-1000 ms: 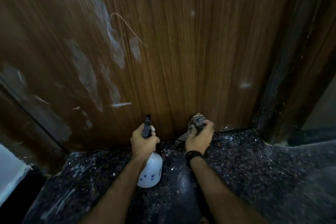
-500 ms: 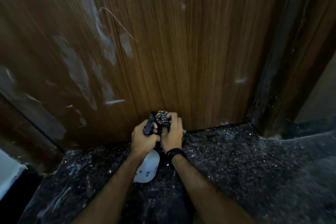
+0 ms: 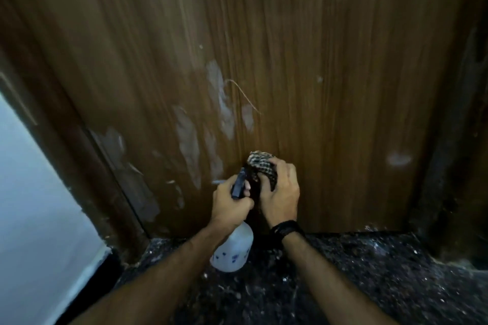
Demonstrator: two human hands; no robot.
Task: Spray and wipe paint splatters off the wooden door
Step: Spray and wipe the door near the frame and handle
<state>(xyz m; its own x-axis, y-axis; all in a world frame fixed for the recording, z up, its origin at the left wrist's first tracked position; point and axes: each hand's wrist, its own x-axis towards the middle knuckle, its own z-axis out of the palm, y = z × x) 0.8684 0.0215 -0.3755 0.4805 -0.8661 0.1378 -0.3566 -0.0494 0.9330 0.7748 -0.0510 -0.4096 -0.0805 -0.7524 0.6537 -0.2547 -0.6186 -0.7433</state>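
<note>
We face the wooden door point(image 3: 330, 47), a brown panel with fine straight grain running up and down and a dull sheen. Pale, chalky paint splatters point(image 3: 188, 145) smear its lower left part in long irregular streaks, and a smaller oval smudge point(image 3: 399, 159) sits well apart to the right. A thin curved scratch point(image 3: 244, 95) arcs just above the streaks. Our left hand point(image 3: 229, 204) curls its fingers round the dark trigger head of the spray bottle point(image 3: 233, 250) — a white, rounded plastic body dotted with small blue marks — which hangs tilted below the hand, over the floor near the door's foot. Our right hand point(image 3: 281, 194) grips a bunched checked cloth point(image 3: 261, 167), woven in black and white, held against or just before the door; we cannot tell whether it touches. The two hands are close together, side by side. A dark band point(image 3: 286, 229) wraps the right wrist. Below lies a black speckled stone floor point(image 3: 369, 272) — rough with white flecks. A pale wall point(image 3: 34, 192) shows at the left.
</note>
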